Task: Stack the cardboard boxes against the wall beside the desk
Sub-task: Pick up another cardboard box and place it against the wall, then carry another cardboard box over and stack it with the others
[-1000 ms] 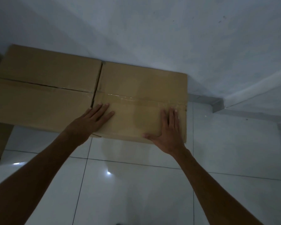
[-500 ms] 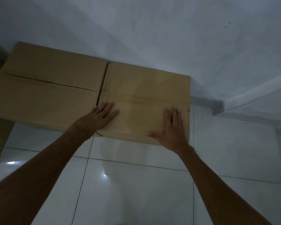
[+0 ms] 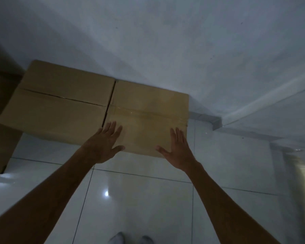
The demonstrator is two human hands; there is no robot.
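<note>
Head view, setting: a dim room with a pale wall (image 3: 165, 41) and a glossy white tiled floor (image 3: 139, 199) that reflects small spots of light.
Head view, left box (image 3: 56, 104): brown cardboard, closed, its top flaps meeting in a dark seam that runs across the lid; its far edge lies along the wall.
Head view, right box (image 3: 148, 110): brown cardboard, closed, a strip of clear shiny tape along its top seam; it sits just beside the left box with only a thin dark gap between them, and its far edge also lies along the wall.
Head view, writing: no print, brand or label can be read on either box; the tops look plain, and the light is too low to tell more.
Head view, left hand (image 3: 102, 145): flat, fingers spread, palm down over the near left corner of the right box; whether it touches the cardboard cannot be told. It grips nothing.
Head view, right hand (image 3: 178, 150): flat, fingers straight and apart, thumb out, over the near right part of the same box; contact cannot be told. It grips nothing.
Head view, left edge: a brown upright panel (image 3: 0, 131) stands beside the left box.
Head view, bottom edge: the tips of two pale shoes (image 3: 128, 239) on the tiles.
</note>
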